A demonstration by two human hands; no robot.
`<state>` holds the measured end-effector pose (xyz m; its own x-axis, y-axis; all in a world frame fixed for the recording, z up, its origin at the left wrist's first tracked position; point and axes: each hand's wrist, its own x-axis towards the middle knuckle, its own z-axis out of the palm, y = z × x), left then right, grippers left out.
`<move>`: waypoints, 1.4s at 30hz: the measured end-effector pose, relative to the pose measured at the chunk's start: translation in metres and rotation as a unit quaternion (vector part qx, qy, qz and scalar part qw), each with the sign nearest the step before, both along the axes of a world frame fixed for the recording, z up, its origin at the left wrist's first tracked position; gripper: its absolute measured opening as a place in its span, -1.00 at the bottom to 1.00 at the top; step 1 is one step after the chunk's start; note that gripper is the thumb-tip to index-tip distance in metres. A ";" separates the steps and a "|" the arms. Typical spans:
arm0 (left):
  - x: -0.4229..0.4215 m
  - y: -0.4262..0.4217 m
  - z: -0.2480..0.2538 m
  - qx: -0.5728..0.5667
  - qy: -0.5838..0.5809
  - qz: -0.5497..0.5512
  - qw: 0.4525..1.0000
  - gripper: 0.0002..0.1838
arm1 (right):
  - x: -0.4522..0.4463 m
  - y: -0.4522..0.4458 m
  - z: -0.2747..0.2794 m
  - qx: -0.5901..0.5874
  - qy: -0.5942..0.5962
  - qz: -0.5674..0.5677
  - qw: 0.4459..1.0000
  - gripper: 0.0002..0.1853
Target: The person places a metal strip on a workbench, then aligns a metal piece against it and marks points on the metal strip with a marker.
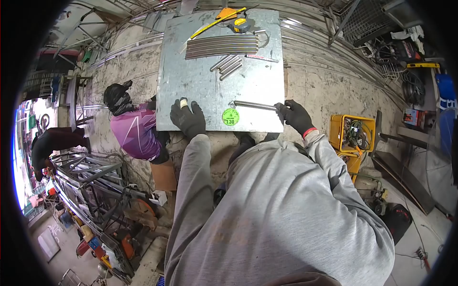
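Observation:
My left hand (190, 119), in a black glove, rests on the near left part of the metal-topped table (191, 81) with its fingers apart. A pale band or small piece shows at one finger; I cannot make out which. At the near right edge, my right hand (296, 117), also gloved, is closed on the end of a thin metal tube (255, 105) lying across the tabletop. Between my hands, a round green sticker (231, 117) shows near the front edge. Farther back lie several short tubes (229, 66) and a row of long tubes (222, 46).
Toward the back are a tape measure (241, 25), a yellow ruler-like strip (214, 23) and a red-and-white marker-like stick (261, 58). A person in a purple shirt (136, 133) crouches at the left. On the right stands a yellow crate (338, 133). Another person (57, 145) bends at far left.

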<state>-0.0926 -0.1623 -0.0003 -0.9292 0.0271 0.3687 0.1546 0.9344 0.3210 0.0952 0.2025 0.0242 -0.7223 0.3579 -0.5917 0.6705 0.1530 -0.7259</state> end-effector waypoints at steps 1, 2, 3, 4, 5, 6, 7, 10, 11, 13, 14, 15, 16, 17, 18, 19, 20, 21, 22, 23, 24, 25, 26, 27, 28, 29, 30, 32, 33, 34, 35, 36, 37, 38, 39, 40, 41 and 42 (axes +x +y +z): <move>0.000 0.000 0.000 0.000 0.000 0.000 1.000 -0.48 | 0.000 0.000 0.001 0.000 0.000 0.000 1.000 -0.41; 0.000 -0.001 -0.002 -0.005 0.008 -0.004 1.000 -0.48 | 0.000 0.000 0.002 -0.009 0.008 -0.002 1.000 -0.42; -0.001 -0.002 -0.005 -0.012 0.015 -0.008 1.000 -0.47 | 0.000 -0.001 0.002 -0.019 0.016 -0.004 1.000 -0.43; -0.001 -0.003 -0.007 -0.011 0.015 -0.008 1.000 -0.47 | 0.000 -0.001 0.002 -0.018 0.017 -0.004 1.000 -0.43; -0.001 -0.002 -0.007 -0.013 0.016 -0.007 1.000 -0.47 | 0.000 0.000 0.000 0.011 0.018 0.002 1.000 -0.45; -0.001 -0.002 -0.008 -0.015 0.015 -0.007 1.000 -0.46 | 0.000 0.000 -0.002 0.039 0.017 0.007 0.999 -0.46; -0.001 -0.003 -0.009 -0.015 0.016 -0.006 1.000 -0.46 | 0.001 0.000 -0.005 0.039 0.019 0.008 0.999 -0.46; -0.001 -0.003 -0.006 -0.009 0.001 -0.003 1.000 -0.46 | 0.004 0.001 -0.023 0.014 0.114 -0.026 0.993 -0.46; -0.001 -0.002 -0.006 -0.010 0.004 -0.003 1.000 -0.47 | 0.002 -0.001 -0.020 0.074 0.121 -0.034 0.989 -0.47; 0.000 -0.002 -0.004 -0.011 0.005 -0.004 1.000 -0.47 | 0.001 -0.004 -0.014 0.134 0.127 -0.043 0.982 -0.49; 0.001 -0.001 -0.002 -0.006 0.006 -0.003 1.000 -0.48 | -0.002 -0.010 0.005 0.206 0.149 -0.040 0.967 -0.50; 0.000 0.000 -0.001 0.000 0.007 -0.002 1.000 -0.49 | -0.005 -0.012 0.018 0.276 0.170 -0.036 0.945 -0.50; 0.000 0.000 -0.001 0.000 0.008 -0.002 1.000 -0.49 | -0.007 -0.009 0.022 0.276 0.170 -0.036 0.945 -0.50; 0.000 0.000 0.000 -0.003 0.011 -0.002 1.000 -0.50 | -0.009 -0.005 0.024 0.321 0.241 0.027 0.916 -0.52; 0.000 0.000 0.000 -0.006 0.014 -0.003 1.000 -0.51 | -0.011 -0.002 0.025 0.362 0.309 0.090 0.875 -0.53; 0.000 0.000 0.000 -0.006 0.015 -0.004 1.000 -0.51 | -0.012 -0.002 0.025 0.363 0.309 0.089 0.875 -0.53; 0.000 0.000 -0.001 -0.005 0.015 -0.003 1.000 -0.51 | -0.013 -0.004 0.024 0.351 0.291 0.117 0.882 -0.55; 0.000 0.000 -0.001 -0.004 0.016 -0.003 1.000 -0.51 | -0.014 -0.006 0.022 0.339 0.273 0.145 0.889 -0.57; 0.000 0.001 0.000 -0.002 0.017 -0.005 1.000 -0.51 | -0.014 -0.011 0.020 0.354 0.267 0.134 0.886 -0.63; 0.000 0.000 -0.003 -0.004 0.022 -0.006 1.000 -0.50 | -0.014 -0.012 0.021 0.356 0.267 0.132 0.886 -0.63; 0.000 -0.001 -0.005 -0.005 0.027 -0.006 1.000 -0.49 | -0.014 -0.012 0.022 0.346 0.262 0.131 0.891 -0.62; -0.001 -0.002 -0.008 -0.002 0.029 -0.008 1.000 -0.49 | -0.014 -0.012 0.024 0.337 0.257 0.129 0.896 -0.61; -0.002 -0.002 -0.008 -0.009 0.033 -0.007 0.999 -0.49 | -0.014 -0.012 0.024 0.342 0.266 0.122 0.893 -0.61; -0.002 -0.002 -0.009 -0.015 0.036 -0.007 0.999 -0.49 | -0.015 -0.013 0.024 0.345 0.266 0.119 0.892 -0.61; 0.000 -0.002 -0.010 -0.002 0.026 -0.002 1.000 -0.50 | -0.015 -0.012 0.024 0.335 0.268 0.114 0.896 -0.64; 0.000 -0.001 -0.007 0.000 0.029 -0.006 1.000 -0.50 | -0.016 -0.011 0.023 0.325 0.271 0.108 0.900 -0.68; 0.001 -0.001 -0.004 0.005 0.015 -0.006 1.000 -0.50 | -0.018 -0.011 0.023 0.316 0.280 0.105 0.900 -0.70; 0.001 -0.001 -0.001 0.012 0.000 -0.009 1.000 -0.51 | -0.017 -0.009 0.023 0.316 0.281 0.105 0.900 -0.70; 0.001 -0.001 -0.001 0.012 0.002 -0.010 1.000 -0.51 | -0.017 -0.010 0.024 0.313 0.281 0.108 0.901 -0.70; 0.001 0.000 -0.002 0.001 0.016 -0.008 1.000 -0.51 | -0.018 -0.009 0.025 0.314 0.284 0.108 0.899 -0.70; 0.000 0.001 -0.003 -0.011 0.030 -0.006 0.999 -0.52 | -0.017 -0.009 0.025 0.315 0.291 0.105 0.897 -0.71; -0.001 0.001 -0.004 -0.011 0.033 -0.004 0.999 -0.52 | -0.017 -0.009 0.025 0.314 0.297 0.103 0.896 -0.73; -0.001 0.000 -0.005 -0.012 0.031 -0.004 0.999 -0.52 | -0.017 -0.010 0.025 0.313 0.299 0.104 0.895 -0.73; -0.001 -0.001 -0.003 -0.013 0.028 -0.006 0.999 -0.52 | -0.016 -0.010 0.026 0.316 0.303 0.099 0.894 -0.73; 0.000 -0.001 -0.002 -0.015 0.030 -0.005 0.999 -0.52 | -0.016 -0.011 0.026 0.320 0.306 0.093 0.892 -0.73; 0.000 0.000 -0.001 -0.012 0.031 -0.007 0.999 -0.53 | -0.016 -0.010 0.026 0.321 0.299 0.097 0.893 -0.72; 0.000 0.000 0.000 -0.009 0.032 -0.008 0.999 -0.53 | -0.016 -0.010 0.025 0.321 0.300 0.096 0.893 -0.72; -0.001 0.001 0.000 -0.009 0.033 -0.009 0.999 -0.53 | -0.017 -0.008 0.023 0.315 0.299 0.098 0.896 -0.72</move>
<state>-0.0933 -0.1613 -0.0002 -0.9021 0.0508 0.4285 0.1920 0.9365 0.2933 0.0780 0.1943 0.0471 -0.9285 0.3159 0.1954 0.1067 0.7307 -0.6743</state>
